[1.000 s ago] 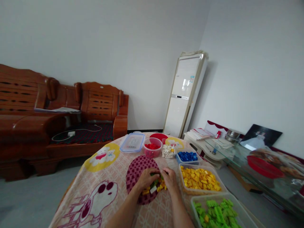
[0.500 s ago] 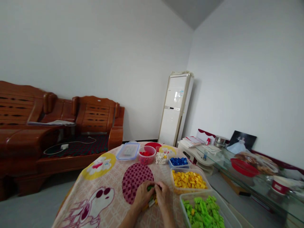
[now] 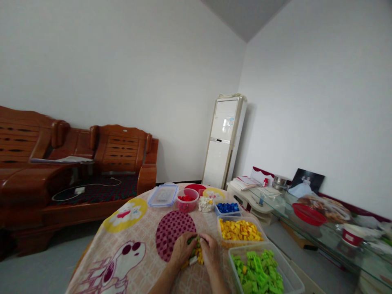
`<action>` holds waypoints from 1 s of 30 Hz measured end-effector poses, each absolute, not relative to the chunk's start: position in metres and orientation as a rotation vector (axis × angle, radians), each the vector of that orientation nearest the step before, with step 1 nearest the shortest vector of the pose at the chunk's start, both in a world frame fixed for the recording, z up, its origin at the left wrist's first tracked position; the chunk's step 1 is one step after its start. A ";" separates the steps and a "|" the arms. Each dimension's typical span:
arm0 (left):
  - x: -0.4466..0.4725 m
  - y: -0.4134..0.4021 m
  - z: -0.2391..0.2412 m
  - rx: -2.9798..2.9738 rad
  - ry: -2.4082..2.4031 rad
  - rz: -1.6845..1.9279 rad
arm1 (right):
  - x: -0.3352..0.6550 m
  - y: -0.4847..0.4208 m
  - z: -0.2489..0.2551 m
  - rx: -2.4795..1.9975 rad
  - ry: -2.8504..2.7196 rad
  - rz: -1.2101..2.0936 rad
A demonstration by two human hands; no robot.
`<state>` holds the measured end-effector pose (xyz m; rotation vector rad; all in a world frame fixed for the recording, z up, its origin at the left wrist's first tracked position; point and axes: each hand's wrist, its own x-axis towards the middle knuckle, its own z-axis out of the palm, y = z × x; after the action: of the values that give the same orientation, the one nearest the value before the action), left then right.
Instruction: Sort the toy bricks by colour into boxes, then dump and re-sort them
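My left hand [image 3: 183,248] and my right hand [image 3: 208,248] meet over the near part of the table, fingers bent inward and fingertips almost touching. Between them is a small build of toy building blocks [image 3: 199,254], with green, yellow and white pieces showing; my hands cover much of it. Both hands are closed on its far end. Right of my right hand stand a box of yellow blocks [image 3: 240,230] and a box of green blocks [image 3: 260,271]. Beyond them are a box of blue blocks [image 3: 227,208], a tub of white blocks [image 3: 205,204] and a pink tub of red blocks [image 3: 187,199].
A patterned cloth [image 3: 137,228] covers the round table. A clear lid with a blue rim [image 3: 163,195] lies at its far left. To the right, a glass table [image 3: 324,241] carries a red basket [image 3: 310,214] and a paper cup [image 3: 353,235]. A wooden sofa [image 3: 119,151] stands left.
The whole view has shifted slightly. My hands stay on the block build, the fingers a little differently placed, and more of its yellow pieces show between them.
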<state>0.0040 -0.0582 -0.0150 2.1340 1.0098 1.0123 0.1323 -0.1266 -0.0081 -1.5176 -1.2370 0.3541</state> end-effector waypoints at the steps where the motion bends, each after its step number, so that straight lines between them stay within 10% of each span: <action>1: 0.004 -0.057 -0.016 2.133 1.025 1.023 | 0.133 -0.126 -0.009 -1.525 -1.237 0.346; 30: 0.008 -0.071 -0.005 2.053 1.051 0.997 | 0.134 -0.140 0.002 -1.639 -1.497 0.298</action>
<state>0.0078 -0.0711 -0.0048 2.0527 1.0512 0.9972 0.1341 -0.1398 0.0024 -1.6394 -1.4972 0.2978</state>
